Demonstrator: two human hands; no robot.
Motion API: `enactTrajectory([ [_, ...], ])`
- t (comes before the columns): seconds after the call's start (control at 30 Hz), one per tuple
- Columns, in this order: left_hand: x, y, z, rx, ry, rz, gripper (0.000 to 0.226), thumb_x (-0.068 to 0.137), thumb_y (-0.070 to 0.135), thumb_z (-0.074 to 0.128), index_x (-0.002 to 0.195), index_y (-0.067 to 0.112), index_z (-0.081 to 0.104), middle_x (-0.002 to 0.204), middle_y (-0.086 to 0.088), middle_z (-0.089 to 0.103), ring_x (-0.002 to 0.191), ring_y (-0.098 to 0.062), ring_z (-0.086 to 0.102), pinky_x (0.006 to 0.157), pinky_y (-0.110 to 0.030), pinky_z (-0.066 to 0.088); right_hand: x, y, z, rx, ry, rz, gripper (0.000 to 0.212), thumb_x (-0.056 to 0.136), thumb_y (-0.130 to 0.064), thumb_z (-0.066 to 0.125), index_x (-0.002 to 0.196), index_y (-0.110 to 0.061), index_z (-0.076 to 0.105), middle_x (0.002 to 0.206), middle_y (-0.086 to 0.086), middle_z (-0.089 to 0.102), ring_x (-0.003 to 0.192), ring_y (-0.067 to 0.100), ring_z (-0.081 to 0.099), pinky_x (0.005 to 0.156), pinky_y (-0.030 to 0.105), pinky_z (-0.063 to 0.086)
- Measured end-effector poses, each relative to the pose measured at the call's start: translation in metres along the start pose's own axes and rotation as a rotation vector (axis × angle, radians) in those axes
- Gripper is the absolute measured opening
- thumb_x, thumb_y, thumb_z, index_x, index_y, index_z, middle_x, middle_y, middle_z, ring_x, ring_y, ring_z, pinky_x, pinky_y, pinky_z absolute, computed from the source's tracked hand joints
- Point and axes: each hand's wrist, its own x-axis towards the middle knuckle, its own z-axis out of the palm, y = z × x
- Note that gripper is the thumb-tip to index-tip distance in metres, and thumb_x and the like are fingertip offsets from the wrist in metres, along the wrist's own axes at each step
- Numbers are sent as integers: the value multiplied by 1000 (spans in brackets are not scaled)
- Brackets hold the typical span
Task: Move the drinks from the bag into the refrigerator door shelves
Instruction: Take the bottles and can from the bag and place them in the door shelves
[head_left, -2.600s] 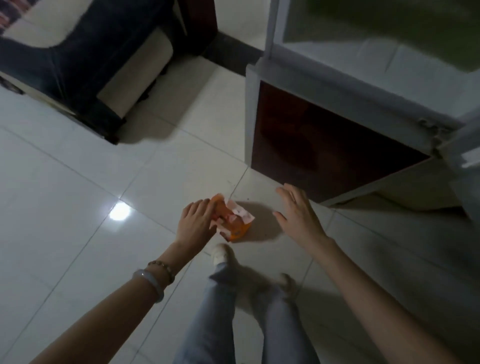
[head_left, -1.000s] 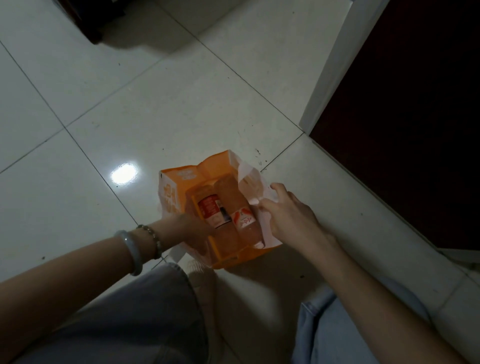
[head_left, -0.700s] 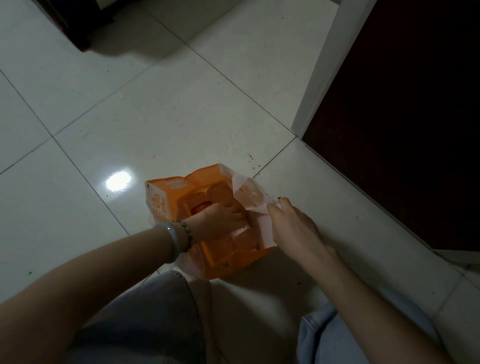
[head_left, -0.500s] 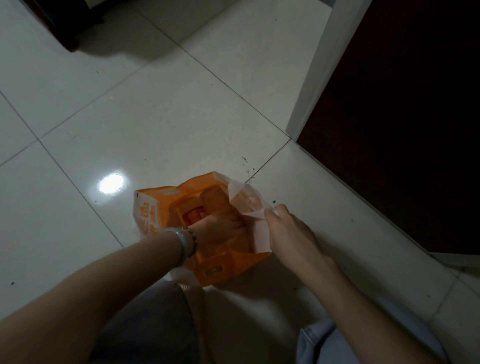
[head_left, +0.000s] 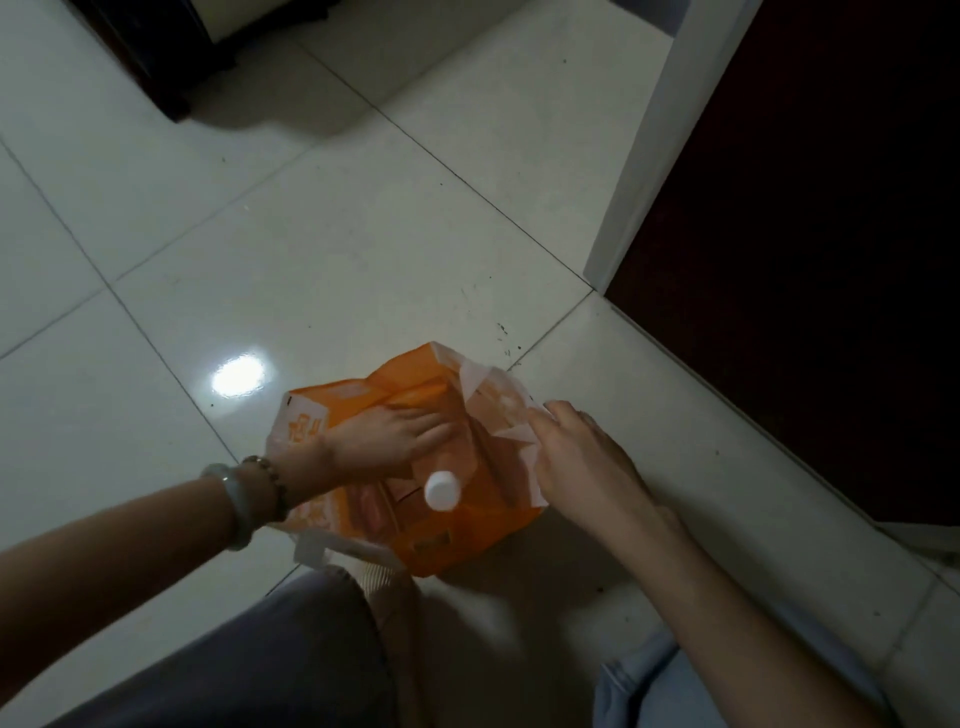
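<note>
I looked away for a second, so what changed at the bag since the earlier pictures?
The left hand went into the orange bag and a bottle's white cap has now come up at the opening. Whether that hand grips it is hidden. The right hand still holds the bag's edge; the bag stays on the floor.

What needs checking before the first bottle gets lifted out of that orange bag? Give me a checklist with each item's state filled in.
1. Bag mouth held open: right hand holds the white edge of the orange bag: ok.
2. Left hand inside the bag: ok.
3. Firm grip on a bottle: fingers hidden: cannot tell.
4. Bottle capped: white cap on: ok.
5. Bag steady on the tiled floor: ok.
6. Refrigerator door shelves in view: not ok.
</note>
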Motion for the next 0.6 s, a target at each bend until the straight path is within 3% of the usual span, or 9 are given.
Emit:
enactTrajectory([
  [0.07, -13, 6, -23, -40, 129, -31, 79, 65, 29, 83, 128, 10, 40, 118, -16, 63, 103, -30, 64, 77, -41, 56, -1, -2, -2, 37, 6, -45, 55, 89, -11, 51, 139, -24, 33, 145, 6, 31, 128, 21, 30, 100, 32, 36],
  [0.13, -18, 13, -46, -56, 232, -66, 78, 61, 31, 85, 123, 7, 45, 112, -16, 66, 97, -29, 66, 77, -37, 54, 0, -6, -6, 63, 79, -108, 67, 84, -18, 60, 141, -31, 28, 151, 6, 22, 137, 21, 12, 112, 37, 13],
  [0.2, -19, 18, -65, -125, 344, -122, 75, 61, 37, 85, 118, 7, 46, 102, -16, 68, 91, -26, 67, 75, -32, 53, 3, -11, -9, 104, 143, -169, 75, 76, -30, 67, 141, -33, 28, 152, 7, 19, 140, 19, 1, 112, 37, -8],
  [0.23, -20, 20, -72, -186, 386, -155, 71, 65, 44, 79, 116, 9, 46, 100, -16, 68, 90, -23, 65, 74, -28, 52, 4, -14, -11, 149, 144, -183, 78, 73, -41, 65, 141, -33, 27, 153, 5, 17, 140, 15, -2, 110, 36, -12],
  [0.3, -22, 23, -85, -337, 479, -213, 65, 73, 59, 64, 116, 13, 46, 100, -12, 67, 88, -17, 63, 72, -26, 54, 1, -25, -19, 309, 95, -185, 89, 66, -55, 64, 142, -33, 22, 153, -2, 17, 137, 6, -2, 112, 35, -5],
  [0.37, -21, 28, -98, -487, 534, -227, 65, 74, 61, 62, 116, 14, 47, 102, -10, 66, 88, -15, 63, 72, -25, 55, -5, -38, -30, 487, 40, -186, 90, 65, -43, 75, 139, -33, 25, 141, -12, 32, 131, 2, 16, 112, 35, 21],
  [0.43, -18, 32, -113, -569, 583, -210, 64, 71, 52, 69, 117, 11, 50, 102, -9, 66, 89, -12, 63, 73, -22, 55, -8, -48, -37, 645, 52, -192, 85, 63, -28, 82, 132, -33, 32, 117, -24, 44, 115, 1, 40, 96, 28, 42],
  [0.53, -7, 43, -132, -651, 607, -208, 63, 71, 55, 67, 117, 15, 52, 103, 1, 63, 92, -7, 63, 75, -21, 55, -7, -47, -37, 844, 134, -171, 87, 57, -30, 85, 128, -34, 35, 115, -18, 54, 108, 4, 54, 85, 32, 54],
  [0.6, -1, 45, -137, -746, 539, -218, 65, 71, 56, 66, 120, 17, 50, 111, 1, 62, 100, -8, 63, 82, -25, 54, -7, -40, -35, 866, 204, -149, 84, 54, -37, 85, 124, -29, 40, 112, -13, 58, 104, 7, 59, 78, 36, 58],
])
